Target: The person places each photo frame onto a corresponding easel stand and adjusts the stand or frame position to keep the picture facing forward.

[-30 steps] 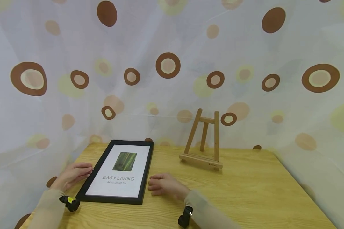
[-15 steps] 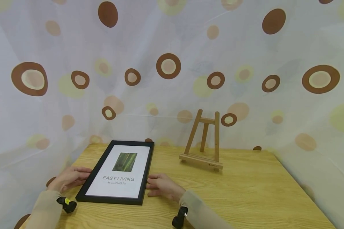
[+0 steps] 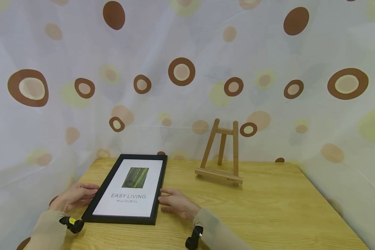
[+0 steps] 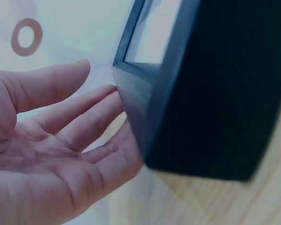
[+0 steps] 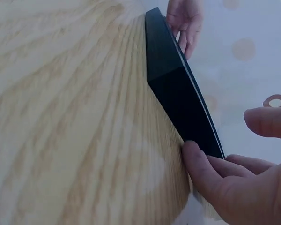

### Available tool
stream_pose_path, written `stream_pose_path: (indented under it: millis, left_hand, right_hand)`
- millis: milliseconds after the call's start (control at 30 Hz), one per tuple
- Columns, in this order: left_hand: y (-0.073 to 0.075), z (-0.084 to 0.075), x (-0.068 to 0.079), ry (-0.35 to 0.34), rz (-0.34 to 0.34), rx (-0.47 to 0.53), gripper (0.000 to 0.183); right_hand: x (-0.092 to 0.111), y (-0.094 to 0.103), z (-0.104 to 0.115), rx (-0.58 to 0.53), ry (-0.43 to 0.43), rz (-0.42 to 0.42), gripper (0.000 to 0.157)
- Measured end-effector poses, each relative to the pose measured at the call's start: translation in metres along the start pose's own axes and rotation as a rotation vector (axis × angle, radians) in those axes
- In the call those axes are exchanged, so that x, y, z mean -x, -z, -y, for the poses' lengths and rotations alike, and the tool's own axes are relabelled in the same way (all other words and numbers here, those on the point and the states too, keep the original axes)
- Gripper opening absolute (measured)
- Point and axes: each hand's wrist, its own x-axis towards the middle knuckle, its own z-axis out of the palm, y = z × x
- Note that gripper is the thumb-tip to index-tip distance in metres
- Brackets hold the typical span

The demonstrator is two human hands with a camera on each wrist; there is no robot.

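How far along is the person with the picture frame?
Looks done: the easel stands open on the table. In hand: the black picture frame lies flat, with the left hand and right hand touching its long sides. Left to do: probably lifting the frame, perhaps onto that easel, which bears nothing.

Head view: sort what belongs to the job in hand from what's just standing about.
Belongs to the job:
- black picture frame, between the left hand and right hand
- table, supporting it

Seemingly just about:
- wooden easel, untouched, though it could yet prove relevant
- dotted sheet, only a backdrop
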Motion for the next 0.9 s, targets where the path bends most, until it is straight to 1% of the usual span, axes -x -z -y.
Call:
stream_pose_path:
  millis: [167,233,333,400,467,567,600,633,700,833,900]
  left_hand:
    - [-0.003,-0.005,0.001,0.008,-0.039,-0.016,0.051]
    - [-0.003,-0.005,0.001,0.005,-0.038,-0.022,0.052]
    - [-0.002,-0.004,0.001,0.003,-0.033,-0.02,0.056]
    - [0.003,0.001,-0.003,-0.004,-0.005,-0.012,0.055]
    - [0.003,0.002,-0.003,0.005,-0.01,-0.005,0.055]
    - [0.002,0.004,-0.003,0.01,-0.019,0.011,0.051]
    - [0.001,0.004,-0.003,0.019,-0.039,0.019,0.05]
    - [-0.002,0.002,-0.001,0.019,-0.054,0.006,0.052]
    - [-0.003,0.002,-0.002,0.018,-0.057,0.006,0.052]
    - [-0.004,0.003,-0.002,0.049,-0.065,0.006,0.057]
    - [-0.003,0.003,-0.001,0.067,-0.065,0.007,0.059]
  right_hand:
    - [0.0,-0.002,0.002,0.008,0.01,-0.045,0.054]
    - [0.001,-0.002,0.003,0.0,0.01,-0.058,0.054]
    - [0.002,-0.002,0.003,-0.03,0.008,-0.07,0.053]
    - [0.003,-0.002,0.003,-0.059,0.006,-0.073,0.054]
    - [0.003,-0.003,0.003,-0.094,-0.001,-0.086,0.056]
    - [0.002,-0.006,0.004,-0.138,-0.012,-0.117,0.06]
    - [0.002,-0.008,0.004,-0.147,-0.015,-0.129,0.061]
    - [0.001,-0.01,0.005,-0.154,-0.017,-0.142,0.063]
    - [0.0,-0.013,0.006,-0.154,-0.013,-0.159,0.065]
    - [-0.002,-0.015,0.004,-0.137,-0.012,-0.148,0.063]
    - [-0.003,-0.016,0.001,-0.128,-0.017,-0.138,0.059]
